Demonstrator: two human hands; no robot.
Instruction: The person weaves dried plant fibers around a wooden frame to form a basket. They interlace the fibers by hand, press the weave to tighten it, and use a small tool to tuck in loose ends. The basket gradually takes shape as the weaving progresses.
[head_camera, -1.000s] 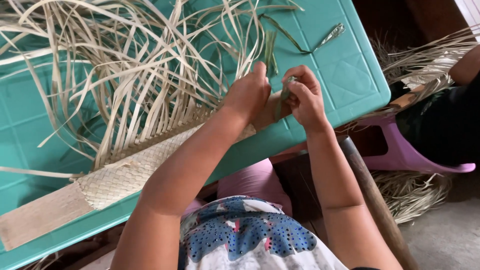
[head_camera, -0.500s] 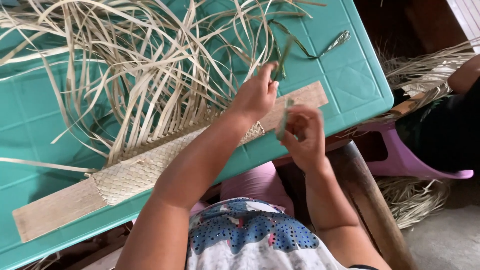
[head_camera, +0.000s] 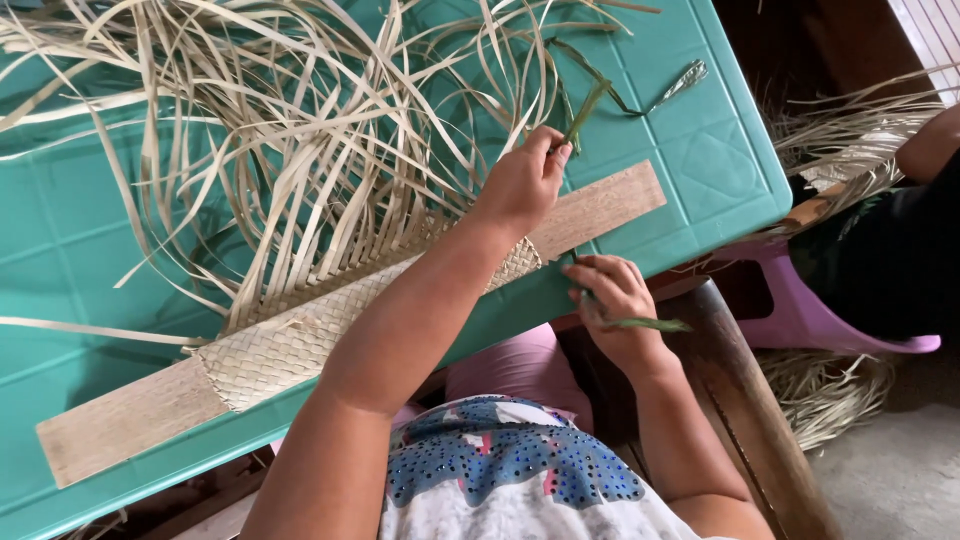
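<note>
A long wooden slat (head_camera: 610, 205) lies across the teal table (head_camera: 720, 160), with a woven band of pale leaf strips (head_camera: 300, 335) over it. Many loose strips (head_camera: 300, 150) fan up from the band. My left hand (head_camera: 525, 180) rests over the band's right end and pinches a green leaf strip (head_camera: 585, 110) between thumb and fingers. My right hand (head_camera: 615, 300) is below the table edge, closed on another narrow green strip (head_camera: 650, 323) that sticks out to the right.
A metal spoon-like tool (head_camera: 680, 80) lies at the table's far right. A purple plastic stool (head_camera: 800, 310) and another person in dark clothes (head_camera: 900, 240) are at the right, with dried leaves (head_camera: 830, 385) on the floor.
My right hand has dropped from the table's edge to below it, pulling a green strip away. The left hand slid up and right along the band, still on a green strip.
</note>
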